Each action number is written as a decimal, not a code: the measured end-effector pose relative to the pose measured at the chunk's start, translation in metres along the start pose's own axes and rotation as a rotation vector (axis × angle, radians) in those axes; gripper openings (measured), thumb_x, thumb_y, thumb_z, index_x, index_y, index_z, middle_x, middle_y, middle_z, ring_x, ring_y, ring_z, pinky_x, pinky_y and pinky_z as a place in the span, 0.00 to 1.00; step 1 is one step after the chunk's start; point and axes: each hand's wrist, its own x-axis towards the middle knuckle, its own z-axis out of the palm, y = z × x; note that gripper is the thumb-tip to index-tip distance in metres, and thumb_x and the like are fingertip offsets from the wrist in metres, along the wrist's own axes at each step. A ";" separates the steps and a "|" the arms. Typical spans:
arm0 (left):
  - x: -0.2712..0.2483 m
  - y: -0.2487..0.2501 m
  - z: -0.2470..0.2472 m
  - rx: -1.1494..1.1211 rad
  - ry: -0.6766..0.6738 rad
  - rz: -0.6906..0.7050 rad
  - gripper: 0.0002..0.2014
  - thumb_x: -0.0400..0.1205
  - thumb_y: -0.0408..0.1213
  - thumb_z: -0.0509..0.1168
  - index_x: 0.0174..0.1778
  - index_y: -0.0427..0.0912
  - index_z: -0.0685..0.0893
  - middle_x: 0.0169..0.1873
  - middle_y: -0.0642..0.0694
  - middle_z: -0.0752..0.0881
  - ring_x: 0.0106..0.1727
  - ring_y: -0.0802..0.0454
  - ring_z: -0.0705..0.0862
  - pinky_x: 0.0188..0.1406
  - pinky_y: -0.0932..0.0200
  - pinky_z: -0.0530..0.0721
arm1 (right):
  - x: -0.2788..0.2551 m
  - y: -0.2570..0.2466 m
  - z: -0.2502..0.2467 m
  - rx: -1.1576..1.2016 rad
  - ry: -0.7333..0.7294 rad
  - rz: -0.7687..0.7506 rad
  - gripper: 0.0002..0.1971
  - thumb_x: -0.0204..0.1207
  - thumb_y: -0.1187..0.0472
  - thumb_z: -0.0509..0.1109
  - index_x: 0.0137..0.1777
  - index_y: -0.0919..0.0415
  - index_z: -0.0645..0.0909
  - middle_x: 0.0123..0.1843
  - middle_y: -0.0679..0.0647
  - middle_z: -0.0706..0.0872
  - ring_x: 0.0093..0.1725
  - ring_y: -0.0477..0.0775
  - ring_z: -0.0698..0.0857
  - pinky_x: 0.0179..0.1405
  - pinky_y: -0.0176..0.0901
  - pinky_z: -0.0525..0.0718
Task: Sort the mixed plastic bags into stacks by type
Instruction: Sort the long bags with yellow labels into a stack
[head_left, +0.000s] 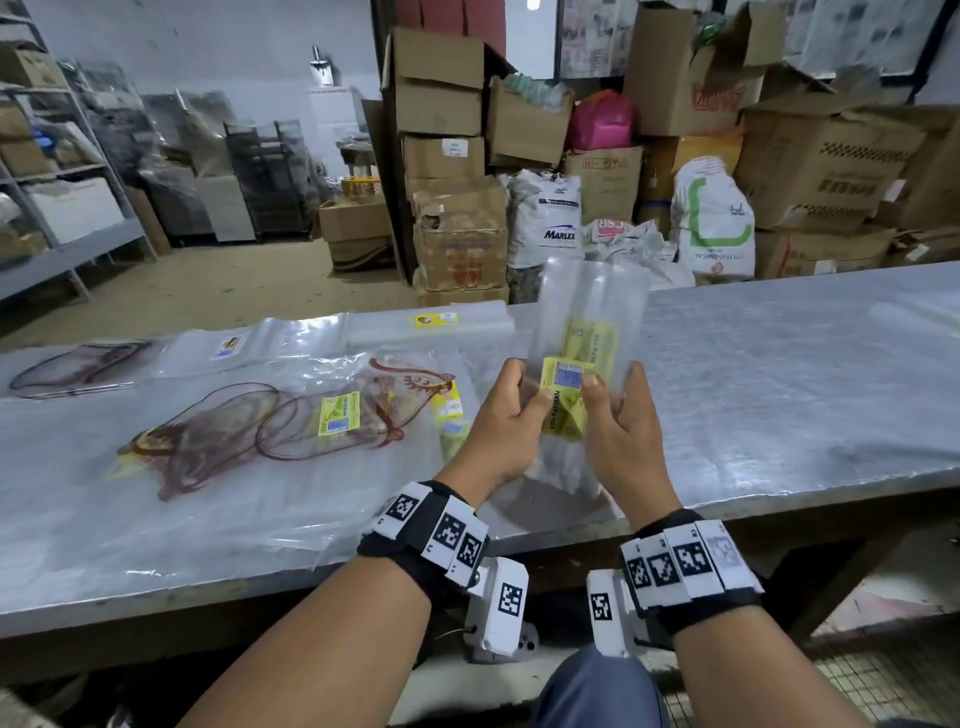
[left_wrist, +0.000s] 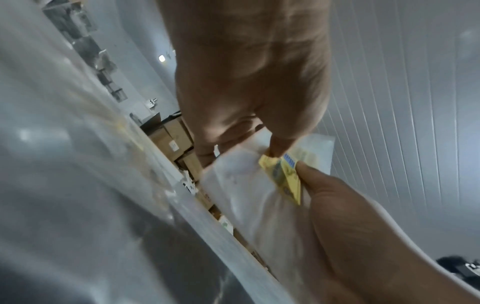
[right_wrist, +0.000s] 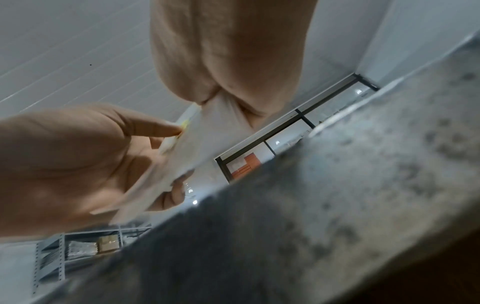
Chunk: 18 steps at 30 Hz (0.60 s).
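While both hands pinch it, clear bag pack (head_left: 582, 332) shows yellow labels.

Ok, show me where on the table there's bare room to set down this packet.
Both hands hold the clear packet. The table is bare right of the hands, toward its right end. The left is crowded: dragon-print bags overlap, with labelled clear stacks behind. A bare strip runs along the near left edge.
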 end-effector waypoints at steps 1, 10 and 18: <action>0.000 0.000 -0.005 0.038 -0.020 -0.015 0.05 0.90 0.42 0.61 0.58 0.46 0.76 0.51 0.44 0.88 0.52 0.46 0.87 0.57 0.43 0.85 | 0.001 0.000 0.002 -0.025 0.003 -0.015 0.05 0.89 0.53 0.65 0.57 0.53 0.75 0.41 0.39 0.89 0.38 0.39 0.87 0.35 0.39 0.85; -0.006 0.005 -0.093 0.463 -0.006 -0.133 0.14 0.85 0.52 0.69 0.63 0.50 0.85 0.50 0.46 0.87 0.51 0.50 0.87 0.55 0.52 0.84 | -0.012 0.009 0.045 -0.116 -0.080 -0.034 0.05 0.89 0.54 0.63 0.60 0.52 0.72 0.42 0.52 0.89 0.36 0.55 0.88 0.35 0.64 0.86; -0.007 -0.009 -0.189 1.078 -0.050 -0.409 0.29 0.77 0.61 0.73 0.68 0.46 0.83 0.67 0.46 0.84 0.68 0.45 0.81 0.53 0.57 0.74 | -0.024 0.017 0.058 -0.135 -0.152 -0.018 0.04 0.89 0.55 0.63 0.61 0.48 0.71 0.43 0.44 0.89 0.35 0.44 0.87 0.29 0.45 0.84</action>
